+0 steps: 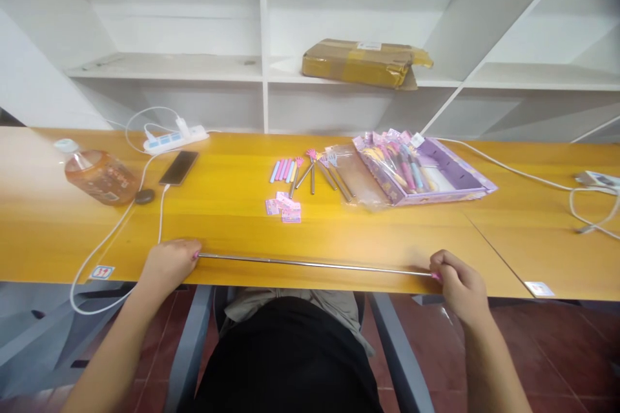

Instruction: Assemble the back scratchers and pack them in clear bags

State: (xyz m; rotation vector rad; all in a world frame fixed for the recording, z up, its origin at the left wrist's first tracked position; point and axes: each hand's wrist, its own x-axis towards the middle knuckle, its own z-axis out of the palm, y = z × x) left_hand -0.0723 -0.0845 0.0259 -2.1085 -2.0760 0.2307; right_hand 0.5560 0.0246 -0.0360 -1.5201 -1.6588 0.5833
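Between my hands stretches a thin metal telescopic back scratcher (pixel 314 264), drawn out long just above the table's front edge. My left hand (pixel 169 263) is closed round one end, where a bit of pink shows. On the other end, also pink, my right hand (pixel 459 284) is closed. Beyond them lie several short back scratchers (pixel 312 179) with hand-shaped heads in pink, yellow and blue. Beside those is a row of pastel handle sleeves (pixel 283 171). Small pink and purple cards (pixel 285 206) lie in front of the sleeves.
A purple display box (pixel 440 197) holds several wrapped pieces, with clear plastic bags (pixel 358 174) beside it. At left are a drink bottle (pixel 101 174), a phone (pixel 179 168), a power strip (pixel 177 138) and white cables. A taped carton (pixel 358 61) sits on the shelf.
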